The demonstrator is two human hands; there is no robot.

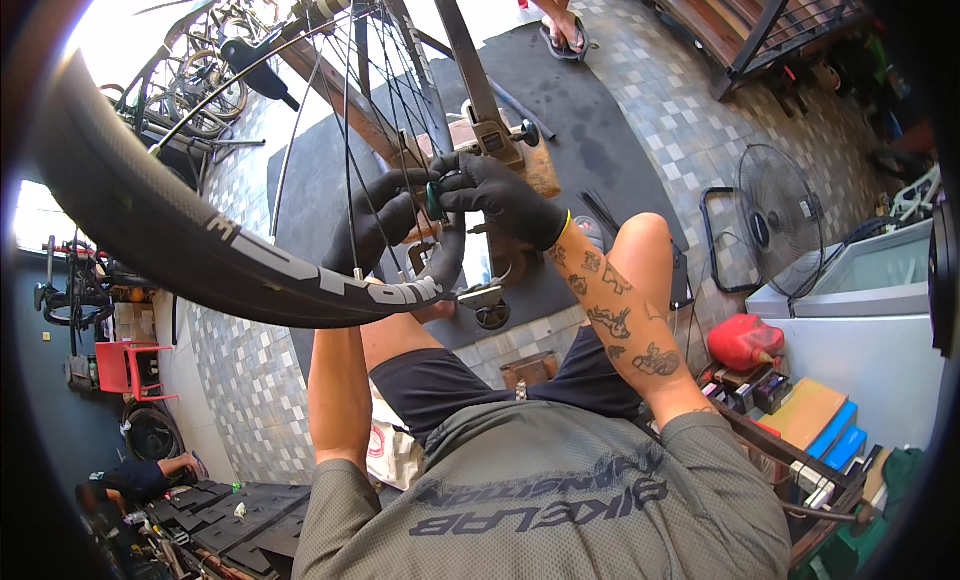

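Both gloved: right hand [500, 197] pinches green spoke wrench [434, 202]; left hand [374, 220] curls by spokes [348, 130], grip unclear. Wheel [270, 252] laced; truing seems unfinished.

There's one green tool [434, 201], one fan [785, 228], one red canister [742, 342].
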